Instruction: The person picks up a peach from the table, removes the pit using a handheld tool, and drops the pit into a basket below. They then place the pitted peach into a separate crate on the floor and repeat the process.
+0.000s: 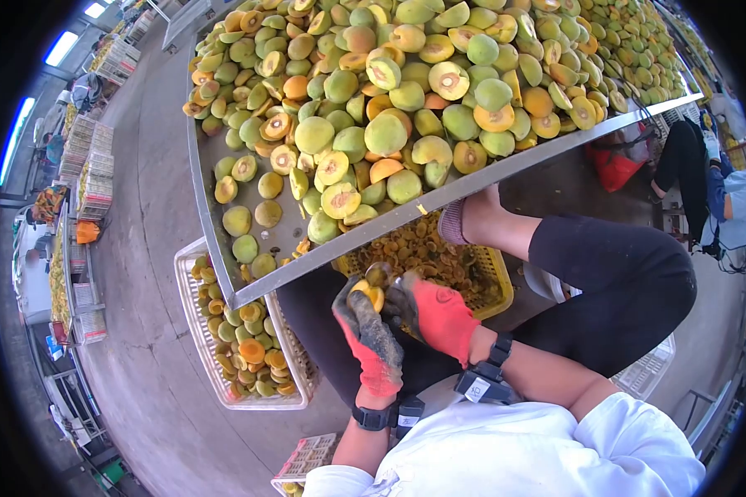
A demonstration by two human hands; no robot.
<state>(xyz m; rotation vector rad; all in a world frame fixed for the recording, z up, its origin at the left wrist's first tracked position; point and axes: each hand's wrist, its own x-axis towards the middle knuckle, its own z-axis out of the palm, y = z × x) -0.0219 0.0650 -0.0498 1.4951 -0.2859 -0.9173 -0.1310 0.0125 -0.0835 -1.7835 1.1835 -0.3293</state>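
Note:
My left hand [369, 335], in a red and dark grey glove, has its fingers wrapped round a yellow-orange fruit half [368, 293] just below the metal table's edge. Close beside it on the right, my right hand [427, 308], in a matching glove, is closed with its fingertips near the fruit. A small dark rounded object [379, 273] shows between the fingertips of both hands; what it is cannot be made out. Beneath and behind the hands sits a yellow basket [506, 290] of brownish-orange fruit pieces.
A metal-edged table [340, 245] heaped with green and orange cut fruit [385, 132] spans the top. At the lower left stands a white crate [199, 331] of fruit halves. Another person [721, 182] is at the right edge, near a red bag [613, 168].

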